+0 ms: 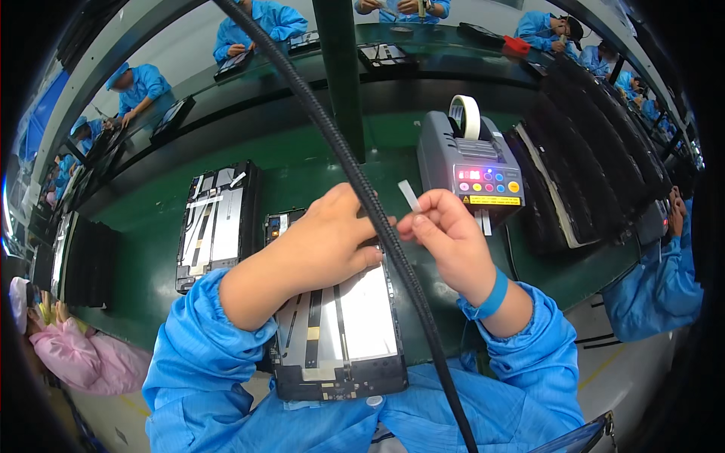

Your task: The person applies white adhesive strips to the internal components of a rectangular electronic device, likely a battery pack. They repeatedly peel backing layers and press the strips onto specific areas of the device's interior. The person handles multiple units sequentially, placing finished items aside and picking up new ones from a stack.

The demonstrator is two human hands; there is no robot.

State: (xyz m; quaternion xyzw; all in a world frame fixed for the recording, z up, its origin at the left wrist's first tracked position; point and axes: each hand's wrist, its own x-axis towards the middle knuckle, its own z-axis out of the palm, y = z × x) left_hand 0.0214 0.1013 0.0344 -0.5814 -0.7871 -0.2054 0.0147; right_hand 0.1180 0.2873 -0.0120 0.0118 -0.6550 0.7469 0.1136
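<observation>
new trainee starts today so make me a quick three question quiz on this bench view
1. Which hand pinches the pale strip?
2. True or false: the grey tape dispenser stands left of the open device beneath the left hand.
3. What colour is the wristband: A red, B blue, C white?

Key: 1. the right hand; 2. false, it stands to the right; 3. B

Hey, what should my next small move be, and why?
Perhaps bring the white strip over to the open device. Your right hand pinches the strip near one end, and your left hand is over the device, whose insides lie bare. Exactly where the strip belongs, I can't tell.
</observation>
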